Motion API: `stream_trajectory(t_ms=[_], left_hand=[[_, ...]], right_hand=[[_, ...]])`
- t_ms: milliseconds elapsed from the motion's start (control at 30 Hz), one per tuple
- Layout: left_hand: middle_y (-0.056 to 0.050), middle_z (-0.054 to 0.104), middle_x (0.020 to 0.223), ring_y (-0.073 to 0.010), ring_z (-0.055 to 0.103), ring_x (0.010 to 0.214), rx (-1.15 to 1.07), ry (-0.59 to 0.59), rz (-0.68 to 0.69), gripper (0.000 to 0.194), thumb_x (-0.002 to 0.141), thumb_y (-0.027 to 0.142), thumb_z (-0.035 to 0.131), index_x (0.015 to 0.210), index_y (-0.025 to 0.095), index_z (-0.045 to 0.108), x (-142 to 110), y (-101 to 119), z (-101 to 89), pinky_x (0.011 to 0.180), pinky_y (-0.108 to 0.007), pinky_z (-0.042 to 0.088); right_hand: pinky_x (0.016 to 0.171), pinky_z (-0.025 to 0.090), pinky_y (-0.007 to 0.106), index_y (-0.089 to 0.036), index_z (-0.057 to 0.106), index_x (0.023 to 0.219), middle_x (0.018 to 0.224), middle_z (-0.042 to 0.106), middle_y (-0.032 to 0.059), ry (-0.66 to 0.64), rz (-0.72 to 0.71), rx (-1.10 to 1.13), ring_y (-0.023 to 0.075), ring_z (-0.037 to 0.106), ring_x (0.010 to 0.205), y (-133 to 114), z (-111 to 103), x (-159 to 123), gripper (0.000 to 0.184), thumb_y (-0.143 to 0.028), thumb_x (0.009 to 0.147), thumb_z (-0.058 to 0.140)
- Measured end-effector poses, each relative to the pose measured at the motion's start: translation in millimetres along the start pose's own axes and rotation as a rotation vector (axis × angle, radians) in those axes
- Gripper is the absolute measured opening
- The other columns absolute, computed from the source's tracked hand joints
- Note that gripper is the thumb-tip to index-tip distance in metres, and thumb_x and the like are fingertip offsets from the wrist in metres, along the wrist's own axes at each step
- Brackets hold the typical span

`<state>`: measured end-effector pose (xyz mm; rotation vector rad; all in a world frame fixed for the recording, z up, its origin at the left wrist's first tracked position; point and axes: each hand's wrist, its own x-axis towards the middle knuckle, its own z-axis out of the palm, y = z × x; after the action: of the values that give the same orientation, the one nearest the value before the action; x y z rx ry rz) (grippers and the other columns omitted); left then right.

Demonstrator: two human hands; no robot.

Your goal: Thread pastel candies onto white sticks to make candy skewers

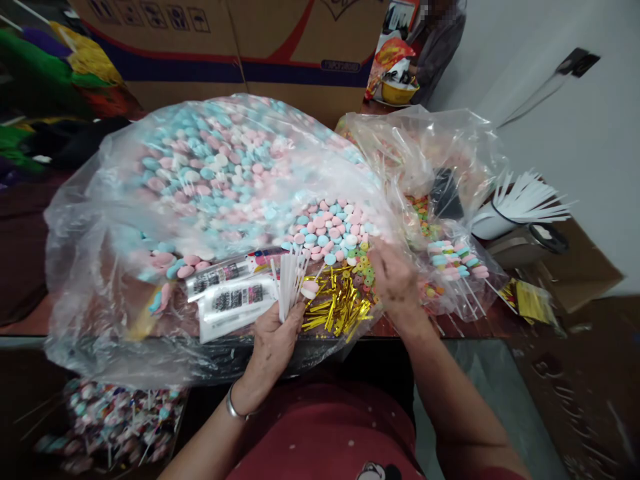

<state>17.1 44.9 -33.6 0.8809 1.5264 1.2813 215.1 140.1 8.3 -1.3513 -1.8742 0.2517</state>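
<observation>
My left hand (274, 341) is closed around a bundle of white sticks (291, 280). One stick leans right from the bundle, with a pink-and-white marshmallow (309, 289) on it. My right hand (397, 277), slightly blurred, has its fingers curled in beside small green and yellow ring candies (364, 263); what they pinch is hidden. Pink, blue and white marshmallows (325, 230) spill from the mouth of a big clear bag (215, 160). Gold twist ties (343, 303) lie between my hands. Printed clear packets (237, 300) are left of the sticks.
Marshmallow skewers (453, 260) lie on plastic at the right, near a holder of white strips (525, 200). A cardboard box (240, 53) stands behind the bag. Below the table's left edge is a heap of wrapped sweets (125, 420). Another person (440, 47) is at the back right.
</observation>
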Motion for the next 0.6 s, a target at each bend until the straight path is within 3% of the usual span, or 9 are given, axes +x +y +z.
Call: stream_trajectory(t_ms=[100, 200, 433, 600], left_hand=[[0.006, 0.040, 0.052, -0.0080, 0.031, 0.047, -0.096, -0.009, -0.060, 0.037, 0.074, 0.052, 0.071, 0.065, 0.017, 0.059, 1, 1, 1.5, 0.043, -0.023, 0.026], [0.007, 0.039, 0.053, -0.0071, 0.030, 0.047, -0.155, -0.012, -0.093, 0.039, 0.071, 0.053, 0.074, 0.069, 0.017, 0.060, 1, 2, 3.1, 0.043, -0.022, 0.024], [0.007, 0.042, 0.051, -0.0069, 0.034, 0.045, -0.172, 0.004, -0.093, 0.040, 0.069, 0.053, 0.075, 0.066, 0.017, 0.057, 1, -3, 2.3, 0.042, -0.021, 0.026], [0.007, 0.041, 0.049, -0.0072, 0.033, 0.044, -0.137, -0.026, -0.068, 0.038, 0.075, 0.049, 0.071, 0.063, 0.018, 0.054, 2, -6, 0.2, 0.041, -0.021, 0.026]], right_hand=[[0.081, 0.050, 0.036, -0.024, 0.074, 0.099, 0.088, 0.067, 0.0082, -0.064, -0.026, -0.238, 0.0240, 0.058, 0.087, 32, -15, 17, 0.028, -0.028, 0.094, 0.047], [0.076, 0.047, 0.035, -0.023, 0.072, 0.086, 0.083, 0.062, 0.0077, -0.170, -0.055, -0.302, 0.0235, 0.055, 0.084, 45, -17, 21, 0.027, -0.027, 0.094, 0.047], [0.080, 0.046, 0.036, -0.023, 0.073, 0.089, 0.086, 0.067, 0.0059, -0.110, -0.052, -0.220, 0.0230, 0.058, 0.087, 38, -23, 27, 0.025, -0.030, 0.094, 0.050], [0.076, 0.047, 0.034, -0.025, 0.072, 0.093, 0.086, 0.067, 0.0045, -0.326, -0.141, -0.114, 0.0207, 0.059, 0.083, 33, -23, 30, 0.025, -0.031, 0.096, 0.048]])
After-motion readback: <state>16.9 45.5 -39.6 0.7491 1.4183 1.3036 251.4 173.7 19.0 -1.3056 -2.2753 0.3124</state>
